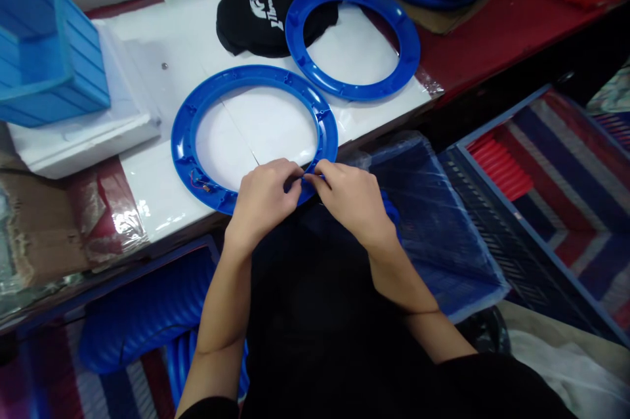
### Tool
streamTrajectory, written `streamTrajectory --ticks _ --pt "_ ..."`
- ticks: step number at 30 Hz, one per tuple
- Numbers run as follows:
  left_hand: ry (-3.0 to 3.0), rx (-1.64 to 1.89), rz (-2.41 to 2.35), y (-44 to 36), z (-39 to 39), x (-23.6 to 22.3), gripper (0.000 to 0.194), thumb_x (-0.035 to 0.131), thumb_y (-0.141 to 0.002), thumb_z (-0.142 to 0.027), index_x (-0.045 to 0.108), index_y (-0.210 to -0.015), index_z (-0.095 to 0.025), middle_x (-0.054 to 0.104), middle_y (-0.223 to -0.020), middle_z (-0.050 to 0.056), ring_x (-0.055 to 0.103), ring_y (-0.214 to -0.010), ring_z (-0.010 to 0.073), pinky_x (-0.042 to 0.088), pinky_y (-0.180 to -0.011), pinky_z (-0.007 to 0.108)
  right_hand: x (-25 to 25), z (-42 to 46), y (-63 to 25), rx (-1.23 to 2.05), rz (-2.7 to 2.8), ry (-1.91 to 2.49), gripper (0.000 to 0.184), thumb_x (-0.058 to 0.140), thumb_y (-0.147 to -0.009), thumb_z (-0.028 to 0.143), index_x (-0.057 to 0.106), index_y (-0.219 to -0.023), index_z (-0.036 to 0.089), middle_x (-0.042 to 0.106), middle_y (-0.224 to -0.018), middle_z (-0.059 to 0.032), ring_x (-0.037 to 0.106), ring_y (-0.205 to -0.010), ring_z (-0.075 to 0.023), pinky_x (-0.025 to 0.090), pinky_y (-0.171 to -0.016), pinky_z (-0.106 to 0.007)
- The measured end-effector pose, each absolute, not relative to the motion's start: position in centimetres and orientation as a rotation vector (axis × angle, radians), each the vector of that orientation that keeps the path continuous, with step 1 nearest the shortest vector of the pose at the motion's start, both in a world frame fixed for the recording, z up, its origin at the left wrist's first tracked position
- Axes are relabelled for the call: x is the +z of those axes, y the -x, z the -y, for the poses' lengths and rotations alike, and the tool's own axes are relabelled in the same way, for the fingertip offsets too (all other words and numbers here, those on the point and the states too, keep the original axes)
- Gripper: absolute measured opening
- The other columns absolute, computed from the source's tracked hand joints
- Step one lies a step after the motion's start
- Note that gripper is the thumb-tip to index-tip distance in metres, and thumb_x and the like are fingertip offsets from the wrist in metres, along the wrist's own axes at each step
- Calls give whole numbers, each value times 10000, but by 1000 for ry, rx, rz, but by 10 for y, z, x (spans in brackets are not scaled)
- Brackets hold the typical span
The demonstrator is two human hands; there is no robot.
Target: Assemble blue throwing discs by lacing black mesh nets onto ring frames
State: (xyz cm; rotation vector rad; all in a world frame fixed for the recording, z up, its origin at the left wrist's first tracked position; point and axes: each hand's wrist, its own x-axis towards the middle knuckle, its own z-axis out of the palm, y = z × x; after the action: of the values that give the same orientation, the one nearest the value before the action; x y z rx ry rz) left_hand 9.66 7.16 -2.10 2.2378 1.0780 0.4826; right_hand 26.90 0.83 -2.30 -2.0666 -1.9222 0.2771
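A blue plastic ring (256, 76) lies on the white-covered table with its ribbed, hollow side up. At its near left, a small component with thin wires (205, 188) sits in the channel. Both my hands meet over the ring's near right rim. My left hand (268, 196) is closed, thumb and index finger pinched together. My right hand (349, 199) is also closed in a pinch, its fingertips almost touching the left ones. Whatever lies between the fingertips is too small or hidden to make out. A second blue ring (354, 90) rests just behind, to the right.
Black printed cloth (251, 12) lies at the back, partly under the second ring. A light blue bin (83, 71) stands on a white foam block (132, 127) at left. Plastic-lined crates (423, 209) stand below at right. Blue rings (147, 314) are stacked under the table.
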Motion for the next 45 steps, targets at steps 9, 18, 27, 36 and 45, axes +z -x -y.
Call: streamTrajectory --ticks 9,18,27,36,45 --pt "-2183 480 -1117 -96 -72 -20 151 612 -855 -131 721 -913 -220 782 -934 29 693 -802 194 491 -735 333 -21 -18 -294 188 1935 1687 174 597 -1050 238 706 -922 193 730 -921 -61 663 -847 -202 462 -762 -330" --pt "-2231 511 -888 -83 -80 -26 154 587 -914 -150 726 -937 -211 762 -923 40 696 -838 194 499 -770 336 -47 -18 -290 40 1943 1733 182 564 -1081 289 723 -1082 201 776 -973 -67 720 -866 -207 484 -747 -320" --pt "-2432 260 -1012 -88 -75 -12 187 563 -979 -254 731 -1031 -192 777 -1000 76 710 -869 241 467 -734 362 -35 -8 -265 152 2025 1885 248 530 -1034 163 745 -1143 222 799 -1031 -61 723 -835 -205 407 -630 -307" --pt "-2418 303 -1168 -105 -70 -24 136 563 -963 -241 695 -948 -209 758 -988 54 670 -822 216 355 -632 332 -27 -11 -286 570 1941 1645 242 588 -1007 166 733 -1184 244 776 -1030 -40 710 -869 -200 503 -761 -304" --pt "-2321 324 -1162 -103 -72 -23 106 578 -906 -228 669 -853 -214 741 -893 29 619 -774 186 347 -669 333 -29 -31 -305 326 1800 1517 83 705 -969 210 699 -889 232 737 -870 -18 692 -833 -201 527 -805 -345"
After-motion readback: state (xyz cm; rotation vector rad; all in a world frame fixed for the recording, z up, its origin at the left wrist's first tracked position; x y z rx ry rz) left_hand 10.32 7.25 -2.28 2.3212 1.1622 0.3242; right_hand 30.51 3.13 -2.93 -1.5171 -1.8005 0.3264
